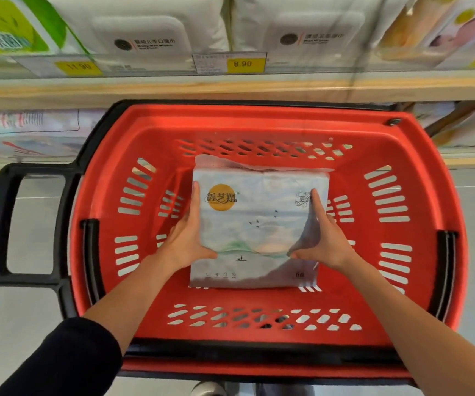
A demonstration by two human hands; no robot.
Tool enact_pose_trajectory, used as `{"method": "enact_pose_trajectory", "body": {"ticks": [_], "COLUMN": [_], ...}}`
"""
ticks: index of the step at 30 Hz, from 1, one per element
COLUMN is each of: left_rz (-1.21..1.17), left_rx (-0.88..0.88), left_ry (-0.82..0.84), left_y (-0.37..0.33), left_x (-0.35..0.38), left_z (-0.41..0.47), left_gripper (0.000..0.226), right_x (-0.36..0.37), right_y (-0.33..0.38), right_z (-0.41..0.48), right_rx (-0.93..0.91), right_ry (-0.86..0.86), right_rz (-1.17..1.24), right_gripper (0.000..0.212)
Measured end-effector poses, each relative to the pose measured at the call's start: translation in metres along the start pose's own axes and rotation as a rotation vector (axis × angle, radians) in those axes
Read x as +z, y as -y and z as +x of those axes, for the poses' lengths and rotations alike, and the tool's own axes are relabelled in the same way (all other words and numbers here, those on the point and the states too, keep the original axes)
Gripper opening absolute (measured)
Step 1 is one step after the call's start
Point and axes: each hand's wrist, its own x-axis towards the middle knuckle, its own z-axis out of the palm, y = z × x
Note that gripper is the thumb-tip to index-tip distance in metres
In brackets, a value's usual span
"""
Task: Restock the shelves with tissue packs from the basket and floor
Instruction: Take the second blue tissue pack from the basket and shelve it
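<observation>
Tissue pack sits over the middle of the red basket, pressed between my two hands. My left hand lies flat on its left side and my right hand on its right, fingers straight and thumbs spread across the printed top. Nothing curls under it, so I judge the slick wrapper could slide out of this squeeze as I raise it. It could also catch the wooden shelf just beyond the basket's far rim.

From this head view I cannot tell whether the pack rests on the basket's bottom or hangs above it. Its underside is hidden. Goods on the lower shelf behind the basket are blurred, and I see no packs on the floor around the basket.
</observation>
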Motion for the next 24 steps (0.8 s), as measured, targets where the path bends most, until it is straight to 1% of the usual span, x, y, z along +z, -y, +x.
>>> {"method": "enact_pose_trajectory", "body": {"ticks": [3,8,12,14,17,24], "left_rz": [-0.035,-0.162,-0.195,-0.197,-0.211,-0.240], "left_rx": [-0.015,0.009,0.021,0.023,0.001,0.013], "left_ry": [-0.006,-0.081,-0.140,-0.147,-0.143,-0.152], "left_y": [-0.004,-0.010,-0.018,-0.020,-0.018,-0.004], "left_x": [0.001,0.002,-0.004,-0.008,-0.011,-0.014], "left_z": [-0.010,-0.024,-0.034,-0.037,-0.041,-0.037], "left_gripper": [0.144,0.143,0.143,0.144,0.147,0.145], "right_x": [-0.006,-0.023,-0.033,-0.035,-0.035,-0.034], "right_y": [0.008,0.025,0.038,0.045,0.052,0.049], "right_z": [-0.009,-0.017,-0.022,-0.024,-0.026,-0.019], "right_rx": [0.017,-0.010,-0.033,-0.031,-0.012,-0.088], "right_ry": [0.005,-0.015,0.014,0.031,0.047,0.051], "right_rz": [0.000,-0.048,-0.079,-0.086,-0.066,-0.095], "right_gripper": [0.138,0.136,0.137,0.139,0.134,0.128]}}
